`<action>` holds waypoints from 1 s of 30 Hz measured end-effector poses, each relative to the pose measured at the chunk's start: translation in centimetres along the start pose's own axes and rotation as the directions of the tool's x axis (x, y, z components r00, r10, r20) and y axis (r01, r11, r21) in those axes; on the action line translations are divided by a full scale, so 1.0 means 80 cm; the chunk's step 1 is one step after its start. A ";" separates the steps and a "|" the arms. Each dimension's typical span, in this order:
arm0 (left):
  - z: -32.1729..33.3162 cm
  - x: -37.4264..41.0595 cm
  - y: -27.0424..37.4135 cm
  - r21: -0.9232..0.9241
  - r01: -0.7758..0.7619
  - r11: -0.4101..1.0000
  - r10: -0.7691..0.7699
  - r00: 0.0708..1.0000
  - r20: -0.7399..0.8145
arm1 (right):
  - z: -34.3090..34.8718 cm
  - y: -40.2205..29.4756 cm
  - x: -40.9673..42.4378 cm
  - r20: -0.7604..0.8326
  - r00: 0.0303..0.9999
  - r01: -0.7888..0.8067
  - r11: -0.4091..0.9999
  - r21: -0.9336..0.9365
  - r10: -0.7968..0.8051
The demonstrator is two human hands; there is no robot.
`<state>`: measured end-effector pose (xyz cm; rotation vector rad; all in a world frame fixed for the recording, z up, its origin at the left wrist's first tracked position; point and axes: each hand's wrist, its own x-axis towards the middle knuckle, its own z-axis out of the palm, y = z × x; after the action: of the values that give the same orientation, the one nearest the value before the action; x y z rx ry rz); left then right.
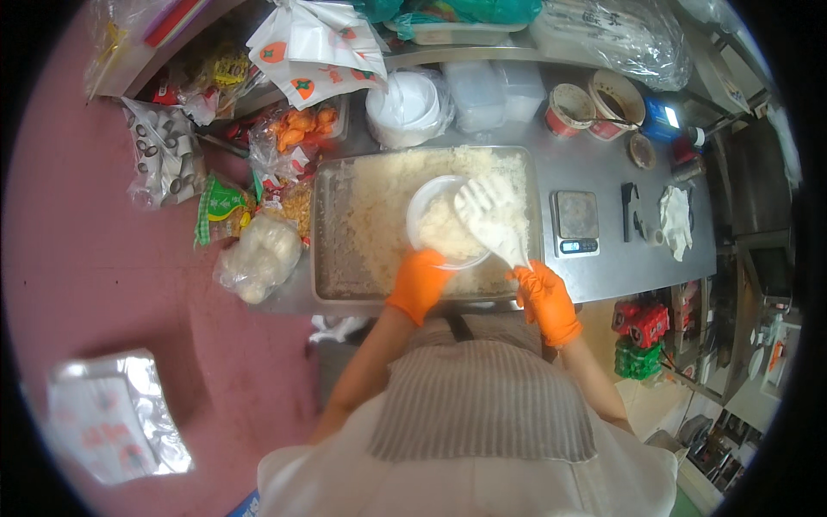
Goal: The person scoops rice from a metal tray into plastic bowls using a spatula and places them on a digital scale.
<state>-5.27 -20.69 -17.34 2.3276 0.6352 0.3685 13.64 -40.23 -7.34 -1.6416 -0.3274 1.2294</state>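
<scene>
My left hand [421, 284], in an orange glove, grips the near rim of a round white bowl [413, 205] that has rice [442, 229] in it. In my right hand [546, 298], also gloved in orange, is the handle of a white slotted spatula [490, 223]. The spatula's wide head, with white grains on it, lies over the bowl's right side. Beneath both is a large metal tray [325, 265] with rice spread across its bottom. The fingers of my left hand are partly hidden by the bowl.
A digital kitchen scale [577, 223] stands right of the tray. Stacked white bowls [407, 106], clear plastic containers [475, 97] and two tubs [570, 108] line the back. Bagged food [260, 258] sits at the left. Farther right are a black-handled tool [630, 212] and a white cloth [676, 223].
</scene>
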 end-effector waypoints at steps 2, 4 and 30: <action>0.003 0.001 0.008 -0.099 -0.046 0.994 0.043 0.998 -0.036 | 0.007 0.002 0.008 0.050 0.993 -0.105 0.994 -0.022 0.106; 0.008 0.003 0.015 -0.286 -0.103 0.953 0.075 0.991 -0.109 | 0.015 0.012 0.019 0.060 0.987 -0.150 0.989 -0.009 0.150; 0.110 0.213 0.155 0.012 0.309 0.951 -0.259 0.775 0.577 | -0.145 0.143 -0.054 -0.220 0.957 -0.279 0.813 -0.511 0.191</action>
<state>16.96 -24.37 -13.75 2.0583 0.6322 -0.4360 17.60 -54.77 -14.83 -2.3155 -0.4029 1.2457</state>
